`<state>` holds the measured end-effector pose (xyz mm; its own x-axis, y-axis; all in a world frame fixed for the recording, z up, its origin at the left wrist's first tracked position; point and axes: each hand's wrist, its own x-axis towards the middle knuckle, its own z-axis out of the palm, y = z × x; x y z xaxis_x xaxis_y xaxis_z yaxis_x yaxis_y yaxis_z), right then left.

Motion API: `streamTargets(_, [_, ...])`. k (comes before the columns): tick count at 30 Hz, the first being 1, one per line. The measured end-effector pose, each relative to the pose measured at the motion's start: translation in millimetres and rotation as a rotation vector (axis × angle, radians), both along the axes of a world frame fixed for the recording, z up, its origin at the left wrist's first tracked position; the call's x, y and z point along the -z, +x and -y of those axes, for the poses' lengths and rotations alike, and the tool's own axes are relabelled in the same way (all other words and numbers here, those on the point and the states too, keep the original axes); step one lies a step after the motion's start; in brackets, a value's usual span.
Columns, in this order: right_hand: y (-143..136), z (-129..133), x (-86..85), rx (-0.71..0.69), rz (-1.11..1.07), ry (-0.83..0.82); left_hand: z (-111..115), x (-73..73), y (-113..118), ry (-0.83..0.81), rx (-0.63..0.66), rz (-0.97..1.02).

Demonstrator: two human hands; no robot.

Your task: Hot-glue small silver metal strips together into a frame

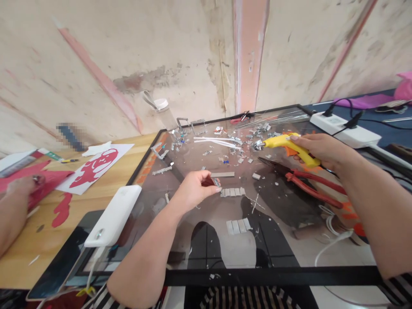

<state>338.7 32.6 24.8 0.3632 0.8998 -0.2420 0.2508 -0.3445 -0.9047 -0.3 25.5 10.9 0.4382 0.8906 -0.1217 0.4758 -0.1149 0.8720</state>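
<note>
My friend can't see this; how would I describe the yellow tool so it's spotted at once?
Find the black-edged glass table, then the white power strip at its right. Left of that, the right hand holds a glue gun. Its yellow body and orange trigger set it apart from the red-handled pliers.

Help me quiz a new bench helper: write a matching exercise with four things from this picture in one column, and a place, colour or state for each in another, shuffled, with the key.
Things
1. glue gun
2. pliers
3. power strip
4. rounded white device

Descriptions
A. has black plugs in it
B. lies to the left of the left hand
C. yellow, held in the right hand
D. has red handles

Right pairs: 1-C, 2-D, 3-A, 4-B
</note>
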Motion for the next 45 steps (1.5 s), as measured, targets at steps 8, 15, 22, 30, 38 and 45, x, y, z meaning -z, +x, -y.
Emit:
streamTargets(8, [-4, 1, 1.5, -0.005, 0.066, 0.002, 2, -0.7, 1, 0.009, 0.021, -0.04])
streamTargets(15, [-1, 0, 2.6, -0.028, 0.173, -0.025, 5, -3.4, 3, 0.05, 0.017, -0.093])
streamTargets(22, [10, -6, 15.5, -0.049, 0.348, -0.031, 9, -7.2, 7, 0.079, 0.002, -0.122])
streamTargets(30, [14, -10, 23.5, -0.098, 0.431, -0.035, 7, -2.9, 4, 0.076, 0.015, -0.106])
streamTargets(38, [14, -6, 17.0, -0.137, 0.389, -0.088, 8, -4.3, 5, 0.064, 0.015, -0.087])
streamTargets(45, [22, -3, 13.0, -0.176, 0.485, -0.165, 8, -5.0, 5, 0.063, 0.013, -0.106])
